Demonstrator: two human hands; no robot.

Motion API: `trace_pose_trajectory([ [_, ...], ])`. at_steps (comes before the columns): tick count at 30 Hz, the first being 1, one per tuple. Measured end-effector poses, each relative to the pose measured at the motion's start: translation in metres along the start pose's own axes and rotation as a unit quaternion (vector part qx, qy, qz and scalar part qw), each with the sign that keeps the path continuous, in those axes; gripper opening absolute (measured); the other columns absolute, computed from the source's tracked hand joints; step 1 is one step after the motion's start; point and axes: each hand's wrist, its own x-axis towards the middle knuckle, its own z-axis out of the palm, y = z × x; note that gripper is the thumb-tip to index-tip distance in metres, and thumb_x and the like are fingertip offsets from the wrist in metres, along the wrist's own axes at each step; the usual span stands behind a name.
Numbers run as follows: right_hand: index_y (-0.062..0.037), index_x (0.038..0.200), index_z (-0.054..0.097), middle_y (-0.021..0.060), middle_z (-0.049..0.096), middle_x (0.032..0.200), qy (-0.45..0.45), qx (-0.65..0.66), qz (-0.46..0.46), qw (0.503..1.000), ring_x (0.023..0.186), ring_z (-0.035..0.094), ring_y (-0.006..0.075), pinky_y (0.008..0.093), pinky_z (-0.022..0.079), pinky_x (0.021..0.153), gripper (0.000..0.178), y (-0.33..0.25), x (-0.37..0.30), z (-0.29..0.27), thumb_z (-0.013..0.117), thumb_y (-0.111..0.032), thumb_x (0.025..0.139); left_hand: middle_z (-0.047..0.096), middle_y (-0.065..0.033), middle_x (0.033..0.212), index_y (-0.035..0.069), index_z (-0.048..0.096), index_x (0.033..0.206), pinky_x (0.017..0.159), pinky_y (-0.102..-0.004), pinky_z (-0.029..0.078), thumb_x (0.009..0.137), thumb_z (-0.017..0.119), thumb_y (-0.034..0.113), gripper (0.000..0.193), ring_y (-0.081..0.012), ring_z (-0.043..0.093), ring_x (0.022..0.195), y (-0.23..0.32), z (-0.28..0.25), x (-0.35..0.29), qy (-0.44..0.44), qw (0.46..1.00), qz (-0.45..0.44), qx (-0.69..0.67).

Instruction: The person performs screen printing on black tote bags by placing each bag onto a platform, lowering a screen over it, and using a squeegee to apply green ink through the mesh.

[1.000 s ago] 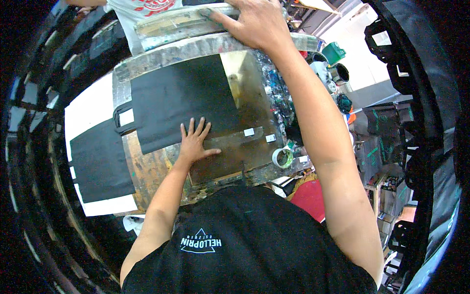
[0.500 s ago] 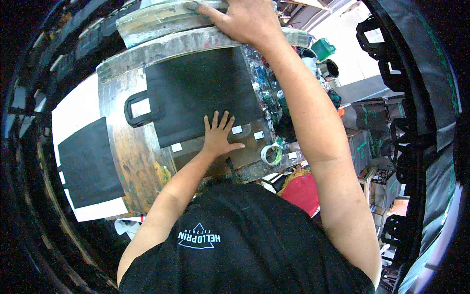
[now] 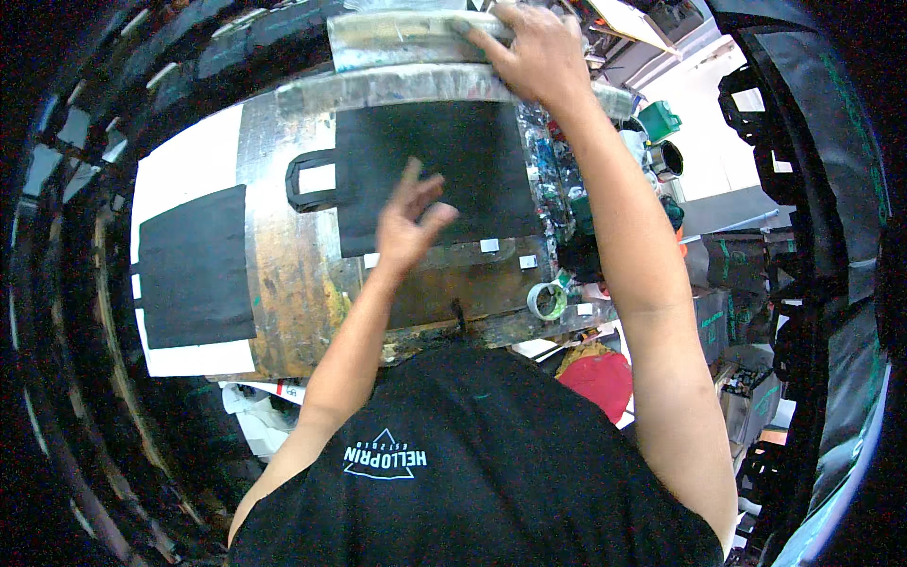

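From the head view: the left hand [image 3: 408, 222] is hovering just above the black fabric tote bag [image 3: 435, 170] lying flat on the paint-stained wooden board [image 3: 293, 283], fingers spread wide, holding nothing, its grip loose and open. The right hand [image 3: 534, 52] is reaching to the far edge, its grip closed over the grey, ink-smeared screen frame [image 3: 406, 38] that is sitting just beyond the bag's top edge. By my reading, this is the laying-out step: bag flat and centred, frame about to be brought over it. The next move is calling for the left hand to clear out sideways.

Edges now: the bag's looped handle [image 3: 307, 180] is pointing left, well inside the board. A second black bag on white backing [image 3: 194, 265] is lying just beside the board's left edge. To the right, a roll of tape [image 3: 546, 300] and cluttered paint pots [image 3: 661, 123] are crowding that side, so open room is lying leftward and toward the body.
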Motion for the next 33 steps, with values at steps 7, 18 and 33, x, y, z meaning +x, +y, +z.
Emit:
trace_pose_trajectory([
  [7, -0.0103, 0.127, 0.057, 0.0101, 0.063, 0.111, -0.213, 0.051, -0.04, 0.975, 0.111, 0.059, 0.0317, 0.0476, 0.041, 0.089, 0.055, -0.044, -0.132, -0.003, 0.079, -0.032, 0.081, 0.033, -0.0296, 0.158, 0.001, 0.01, 0.162, 0.119, -0.0548, 0.037, 0.091, 0.04, 0.085, 0.113, -0.0425, 0.039, 0.146, 0.042, -0.066, -0.08, 0.129, 0.838, -0.055, -0.527],
  [18, -0.0114, 0.127, 0.052, 0.0127, 0.062, 0.113, -0.367, 0.125, 0.013, 0.922, 0.113, 0.06, 0.0357, 0.0556, 0.043, 0.088, 0.061, -0.045, -0.178, 0.055, 0.084, -0.021, 0.077, 0.04, -0.0239, 0.155, 0.011, 0.013, 0.164, 0.112, -0.0532, 0.043, 0.085, 0.033, 0.094, 0.116, -0.0408, 0.054, 0.131, -0.081, -0.053, -0.111, 0.223, 0.866, -0.231, -0.383],
  [33, -0.0162, 0.129, 0.056, 0.0059, 0.059, 0.109, -0.332, 0.018, 0.017, 0.943, 0.108, 0.056, 0.026, 0.0482, 0.038, 0.088, 0.064, -0.075, -0.233, 0.104, 0.085, -0.019, 0.072, 0.033, -0.0197, 0.161, 0.011, 0.013, 0.164, 0.11, -0.051, 0.046, 0.087, 0.035, 0.091, 0.114, -0.0387, 0.046, 0.14, -0.086, -0.049, -0.103, 0.217, 0.859, -0.263, -0.382],
])
